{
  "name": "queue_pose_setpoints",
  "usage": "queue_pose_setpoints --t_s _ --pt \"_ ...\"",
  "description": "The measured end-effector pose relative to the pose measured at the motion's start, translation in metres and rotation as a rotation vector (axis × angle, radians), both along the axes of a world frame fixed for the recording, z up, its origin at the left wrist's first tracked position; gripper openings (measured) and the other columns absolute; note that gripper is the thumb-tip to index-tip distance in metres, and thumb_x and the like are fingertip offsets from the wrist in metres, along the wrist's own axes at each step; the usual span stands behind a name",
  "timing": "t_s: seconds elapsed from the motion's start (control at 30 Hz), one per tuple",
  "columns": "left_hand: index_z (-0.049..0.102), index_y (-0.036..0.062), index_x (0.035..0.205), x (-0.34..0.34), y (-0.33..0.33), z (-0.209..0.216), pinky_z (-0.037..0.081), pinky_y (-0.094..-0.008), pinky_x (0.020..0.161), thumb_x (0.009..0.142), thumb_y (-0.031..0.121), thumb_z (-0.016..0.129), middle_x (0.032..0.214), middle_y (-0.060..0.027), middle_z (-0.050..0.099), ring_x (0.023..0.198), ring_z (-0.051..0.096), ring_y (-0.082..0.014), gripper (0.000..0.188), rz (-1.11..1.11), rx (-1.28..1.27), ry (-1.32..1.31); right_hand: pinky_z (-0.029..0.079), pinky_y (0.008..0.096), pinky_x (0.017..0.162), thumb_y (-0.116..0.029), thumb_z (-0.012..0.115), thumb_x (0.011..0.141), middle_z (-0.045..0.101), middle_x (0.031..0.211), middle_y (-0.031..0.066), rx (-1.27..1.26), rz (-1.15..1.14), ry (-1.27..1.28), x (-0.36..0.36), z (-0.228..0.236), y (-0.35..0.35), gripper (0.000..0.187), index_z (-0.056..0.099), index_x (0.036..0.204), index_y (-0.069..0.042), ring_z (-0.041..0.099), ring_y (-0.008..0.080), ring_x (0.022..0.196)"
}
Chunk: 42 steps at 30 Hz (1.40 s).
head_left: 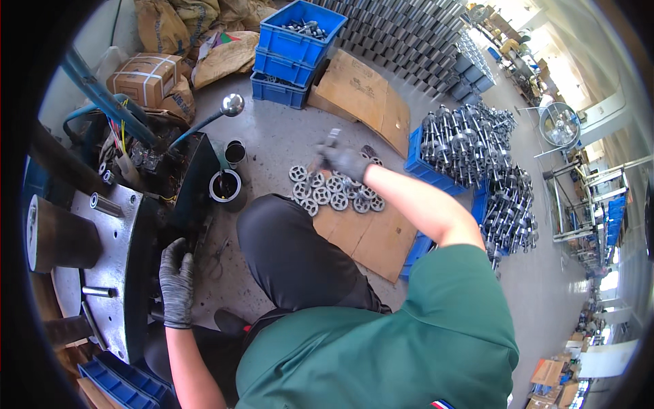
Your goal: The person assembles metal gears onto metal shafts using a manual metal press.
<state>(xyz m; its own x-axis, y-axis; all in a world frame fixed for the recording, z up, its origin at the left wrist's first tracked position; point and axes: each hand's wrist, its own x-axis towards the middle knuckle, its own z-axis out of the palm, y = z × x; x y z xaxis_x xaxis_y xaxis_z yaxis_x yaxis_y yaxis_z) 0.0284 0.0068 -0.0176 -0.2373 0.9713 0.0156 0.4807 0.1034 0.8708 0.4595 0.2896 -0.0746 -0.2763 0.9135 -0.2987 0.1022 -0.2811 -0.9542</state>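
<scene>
My right hand [346, 163], in a grey glove and blurred by motion, is above a group of spoked metal wheels [338, 200] lying on flat cardboard. At its fingertips shows a small shiny metal piece [334, 134], its exact kind unclear. My left hand [177, 283], also gloved, hangs beside the machine's metal plate [129, 273] with thumb and fingers apart and nothing visible in it. On that plate lie short metal tubes [101, 292], and a thick dark cylinder [61, 235] stands over it.
A ball-ended lever [232, 105] juts out from the machine. Two metal cups [227, 187] stand on the floor beside it. Blue crates [300, 41] are stacked ahead; crates of metal shafts [466, 146] stand to the right. Cardboard [371, 238] lies by my knee.
</scene>
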Motion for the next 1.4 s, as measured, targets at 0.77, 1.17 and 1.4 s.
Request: queue_pose_setpoints --t_s 0.77,1.17,1.4 --pt "0.067 0.0026 0.124 0.013 -0.008 -0.046 0.055 -0.0404 0.091 0.097 0.007 0.068 0.112 -0.0186 0.069 0.103 0.069 -0.0339 0.027 -0.299 -0.247 0.25 0.058 0.0387 0.046 -0.037 0.064 0.1 0.071 0.078 0.0114 -0.147 -1.395 0.262 0.225 -0.212 -0.075 0.028 0.058 0.101 -0.01 0.072 0.0281 0.058" --pt "0.067 0.0034 0.122 0.009 -0.015 -0.035 0.056 -0.0409 0.088 0.098 0.013 0.069 0.108 -0.0186 0.071 0.099 0.07 -0.0343 0.026 -0.322 -0.255 0.382 0.057 0.0333 0.046 -0.029 0.07 0.1 0.072 0.079 0.0055 -0.115 -0.817 0.167 0.065 -0.231 -0.071 0.019 0.066 0.101 -0.01 0.071 0.0199 0.057" --pt "0.068 0.0026 0.121 0.014 -0.012 -0.039 0.057 -0.038 0.081 0.097 0.013 0.07 0.103 -0.0173 0.07 0.089 0.07 -0.0295 0.026 -0.372 -0.231 0.398 0.054 0.0385 0.069 -0.027 0.07 0.1 0.072 0.085 0.0069 0.071 -0.622 -0.227 0.036 -0.251 -0.062 0.026 0.068 0.103 -0.001 0.065 0.0206 0.073"
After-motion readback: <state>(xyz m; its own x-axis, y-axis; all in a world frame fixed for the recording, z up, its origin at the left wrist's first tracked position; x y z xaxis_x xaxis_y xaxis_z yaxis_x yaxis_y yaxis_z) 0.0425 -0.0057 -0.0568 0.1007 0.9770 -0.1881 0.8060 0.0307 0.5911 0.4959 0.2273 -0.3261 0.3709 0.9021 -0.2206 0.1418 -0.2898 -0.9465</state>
